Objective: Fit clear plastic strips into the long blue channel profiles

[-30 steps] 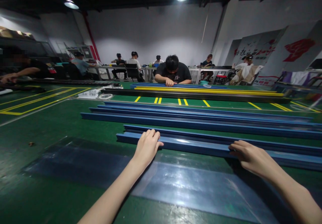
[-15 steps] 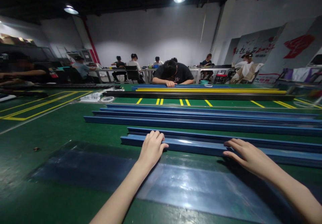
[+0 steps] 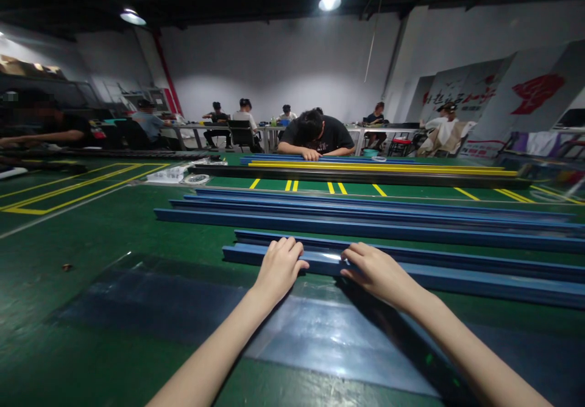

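Green floor point(image 3: 114, 230); hands seemingly on blue rail point(image 3: 457, 276)

Blue rails point(image 3: 411, 273) lie on a green floor point(image 3: 91, 242) with yellow lines point(image 3: 82, 191).

The nearest blue rail point(image 3: 457, 279) runs off the right edge, so its far end is out of view. The blue rails behind it point(image 3: 365, 215) are cut off at the same edge. Part of the nearest rail's top face is covered by the left hand point(image 3: 280, 267) and the right hand point(image 3: 377, 271); the fingertips curl over the rail's far side and cannot be seen. Both forearms leave the bottom edge. The clear film point(image 3: 320, 334) on the green counter point(image 3: 91, 236) is also cut at the bottom right. A small brown scrap point(image 3: 67, 267) is too small to identify. The wall lettering point(image 3: 461, 99) is unreadable.
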The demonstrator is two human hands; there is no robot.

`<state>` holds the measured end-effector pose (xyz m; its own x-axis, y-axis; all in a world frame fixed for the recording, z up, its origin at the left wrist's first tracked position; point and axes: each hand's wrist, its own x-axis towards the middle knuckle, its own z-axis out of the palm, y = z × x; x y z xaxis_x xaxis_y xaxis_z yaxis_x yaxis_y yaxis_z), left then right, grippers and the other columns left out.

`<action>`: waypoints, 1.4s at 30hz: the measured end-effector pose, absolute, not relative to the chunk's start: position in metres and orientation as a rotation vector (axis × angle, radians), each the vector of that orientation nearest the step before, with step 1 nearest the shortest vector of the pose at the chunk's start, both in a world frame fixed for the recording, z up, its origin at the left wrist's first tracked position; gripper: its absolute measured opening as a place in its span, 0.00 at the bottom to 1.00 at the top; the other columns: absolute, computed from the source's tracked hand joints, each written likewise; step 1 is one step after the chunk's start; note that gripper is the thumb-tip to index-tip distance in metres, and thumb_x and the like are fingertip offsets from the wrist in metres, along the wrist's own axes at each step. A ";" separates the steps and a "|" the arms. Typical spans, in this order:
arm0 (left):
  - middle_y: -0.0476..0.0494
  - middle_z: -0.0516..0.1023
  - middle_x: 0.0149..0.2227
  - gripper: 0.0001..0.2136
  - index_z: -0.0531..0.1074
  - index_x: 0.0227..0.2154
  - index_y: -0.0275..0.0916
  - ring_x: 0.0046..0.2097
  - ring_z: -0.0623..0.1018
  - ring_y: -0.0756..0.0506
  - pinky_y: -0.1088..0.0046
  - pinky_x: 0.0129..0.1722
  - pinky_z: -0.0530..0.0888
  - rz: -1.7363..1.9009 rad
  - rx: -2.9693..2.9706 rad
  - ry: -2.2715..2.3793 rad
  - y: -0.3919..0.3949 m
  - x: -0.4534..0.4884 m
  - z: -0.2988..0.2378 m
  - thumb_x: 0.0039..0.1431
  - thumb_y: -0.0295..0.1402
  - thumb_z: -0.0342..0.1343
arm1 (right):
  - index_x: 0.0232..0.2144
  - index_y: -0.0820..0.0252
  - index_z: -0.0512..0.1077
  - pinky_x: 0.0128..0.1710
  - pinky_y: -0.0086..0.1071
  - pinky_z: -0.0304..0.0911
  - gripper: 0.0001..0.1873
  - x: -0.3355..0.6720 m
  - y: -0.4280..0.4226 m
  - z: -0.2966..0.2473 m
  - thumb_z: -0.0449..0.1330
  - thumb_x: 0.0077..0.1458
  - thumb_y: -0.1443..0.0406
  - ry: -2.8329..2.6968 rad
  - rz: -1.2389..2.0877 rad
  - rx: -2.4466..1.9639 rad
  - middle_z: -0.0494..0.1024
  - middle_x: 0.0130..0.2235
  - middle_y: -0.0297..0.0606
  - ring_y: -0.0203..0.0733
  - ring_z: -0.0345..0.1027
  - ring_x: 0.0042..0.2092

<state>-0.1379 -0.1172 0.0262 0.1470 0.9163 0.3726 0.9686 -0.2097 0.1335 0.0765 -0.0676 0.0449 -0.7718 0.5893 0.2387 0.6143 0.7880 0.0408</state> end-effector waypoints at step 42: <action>0.47 0.70 0.36 0.07 0.65 0.33 0.39 0.41 0.68 0.45 0.70 0.39 0.65 -0.416 -2.147 -1.918 -0.137 -0.181 0.034 0.53 0.33 0.56 | 0.22 0.59 0.64 0.26 0.28 0.50 0.07 0.025 -0.049 0.027 0.58 0.45 0.62 -2.416 0.683 -1.032 0.67 0.24 0.31 0.34 0.57 0.26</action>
